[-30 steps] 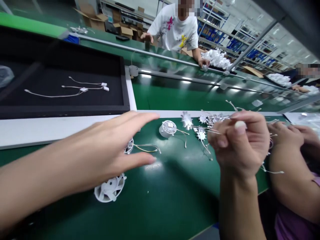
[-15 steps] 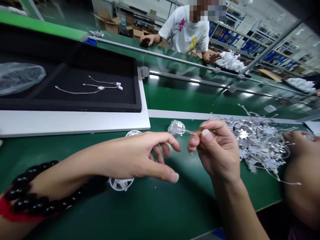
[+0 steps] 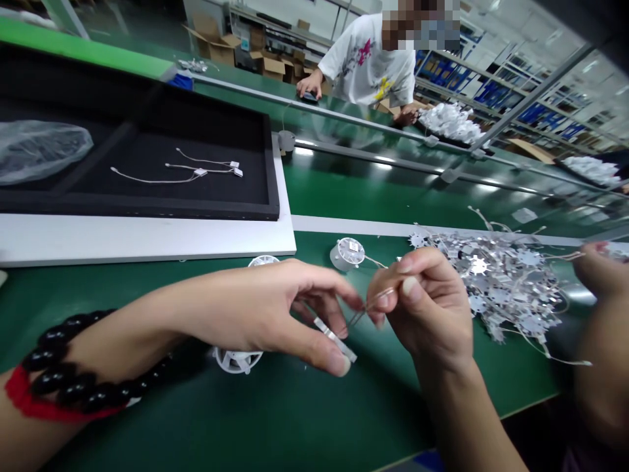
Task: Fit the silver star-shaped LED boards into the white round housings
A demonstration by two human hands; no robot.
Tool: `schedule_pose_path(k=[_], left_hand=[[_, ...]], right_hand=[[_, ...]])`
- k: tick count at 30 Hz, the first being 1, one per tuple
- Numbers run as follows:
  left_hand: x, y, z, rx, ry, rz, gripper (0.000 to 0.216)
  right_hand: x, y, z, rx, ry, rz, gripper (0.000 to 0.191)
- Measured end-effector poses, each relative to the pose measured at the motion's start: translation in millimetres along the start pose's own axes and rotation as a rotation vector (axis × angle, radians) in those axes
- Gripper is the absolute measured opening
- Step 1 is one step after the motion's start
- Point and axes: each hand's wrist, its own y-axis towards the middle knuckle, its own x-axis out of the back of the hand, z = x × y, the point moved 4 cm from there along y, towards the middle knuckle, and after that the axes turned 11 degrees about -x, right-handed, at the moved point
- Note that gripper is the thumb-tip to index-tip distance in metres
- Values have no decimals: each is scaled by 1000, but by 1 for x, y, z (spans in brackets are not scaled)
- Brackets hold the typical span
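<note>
My left hand (image 3: 275,311) hovers low over the green bench, its thumb and fingers pinching a small white connector (image 3: 337,339) on thin wires. My right hand (image 3: 425,305) is closed beside it, pinching the same thin wires (image 3: 361,314) between thumb and forefinger. The fingertips of both hands nearly touch. A white plastic fan wheel (image 3: 236,360) lies under my left palm, half hidden. Another white wheel (image 3: 263,261) peeks out behind that hand. A small round white motor (image 3: 346,253) with a label stands on the bench just beyond my fingers.
A heap of silvery star-shaped boards with wires (image 3: 496,278) lies to the right, where another person's hand (image 3: 597,265) reaches in. A black tray (image 3: 147,208) holding loose wired connectors sits at the left on a white board. A person in a white shirt (image 3: 373,65) works across the conveyor.
My hands came closer together and lower. The left now pinches a white connector; the right has lowered the wires to meet it. The small motor now stands on the bench.
</note>
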Motion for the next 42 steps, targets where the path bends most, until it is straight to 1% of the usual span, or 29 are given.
schedule_pose_path(k=[2, 3, 6, 10, 13, 15, 16, 18, 19, 21, 23, 26, 28, 32, 35, 37, 40, 42], left_hand=[[5, -1, 0, 27, 60, 20, 30], [7, -2, 0, 18, 65, 16, 23], [12, -2, 1, -27, -4, -27, 11], [23, -3, 7, -12, -106, -156, 15], [32, -6, 6, -2, -111, -252, 24], [35, -9, 4, -4, -52, -280, 24], [36, -10, 3, -5, -23, -286, 23], [34, -11, 0, 7, 21, -278, 20], [33, -11, -2, 13, 46, -265, 19], [27, -10, -6, 9, 98, -220, 20], [24, -10, -8, 21, 127, -209, 22], [23, -11, -9, 56, 74, -243, 25], [23, -11, -9, 61, 15, -244, 24], [25, -11, -7, 56, -54, -227, 24], [26, -10, -1, 43, -162, -235, 22], [25, -8, 3, 20, -297, -248, 18], [23, -4, 10, 0, -516, -271, 13], [21, -2, 15, 13, -630, -270, 11]], right_hand=[[4, 3, 1, 18, -12, -73, 6], [6, 4, 1, 20, -20, -114, 6], [15, 8, 0, 16, -59, -237, 8], [24, 8, -1, 28, -220, -359, 6], [26, 7, -2, 4, -473, -385, 7], [24, 7, -2, -28, -664, -358, 9], [22, 7, -2, -43, -748, -324, 10], [15, 8, -2, -72, -850, -207, 14], [11, 7, -3, -89, -854, -131, 16], [4, 6, -5, -128, -781, 11, 16], [0, 4, -8, -178, -642, 84, 13], [0, 1, -15, -263, -466, 99, 14], [0, 0, -16, -260, -427, 80, 14], [-4, 2, -9, -78, -573, -14, 7], [-9, 1, -5, 106, -716, -77, 15], [-11, -2, -3, 297, -811, -114, 26], [-11, -12, -5, 615, -1004, -139, 56], [-9, -19, -9, 730, -1128, -154, 70]])
